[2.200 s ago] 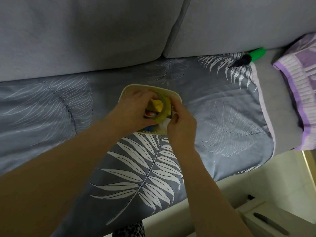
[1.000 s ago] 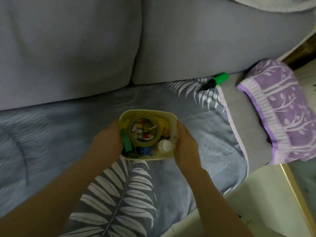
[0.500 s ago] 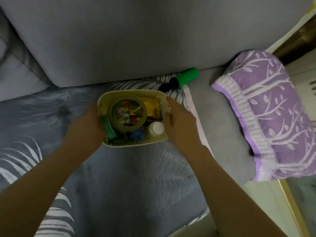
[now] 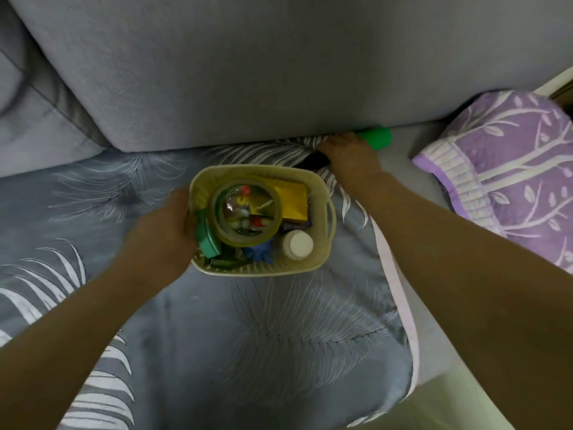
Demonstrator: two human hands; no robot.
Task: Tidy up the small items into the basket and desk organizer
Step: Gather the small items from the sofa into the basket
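Grey sofa cushions fill the upper half of the head view, with a grey throw printed with white fern leaves spread over the seat below them. At the right edge of the frame lies a purple pillow patterned with white branches.

Just above the centre of the frame, a cream plastic basket sits on the throw. Inside it, a roll of clear tape lies on top, with small colourful bits showing through its hole. A yellow packet rests against the basket's upper right wall, a white-capped bottle stands in the lower right corner, a green flat piece leans at the left wall, and something blue lies along the lower edge.

A person's left hand presses against the basket's left wall, fingers curled at the rim; whether they actually grip it is hard to tell through the blur. The right hand reaches to the upper right of the basket and lies over a marker with a green body and a black end, which sits at the foot of the back cushion. The fingers are bent down around it, though a closed hold cannot be confirmed.
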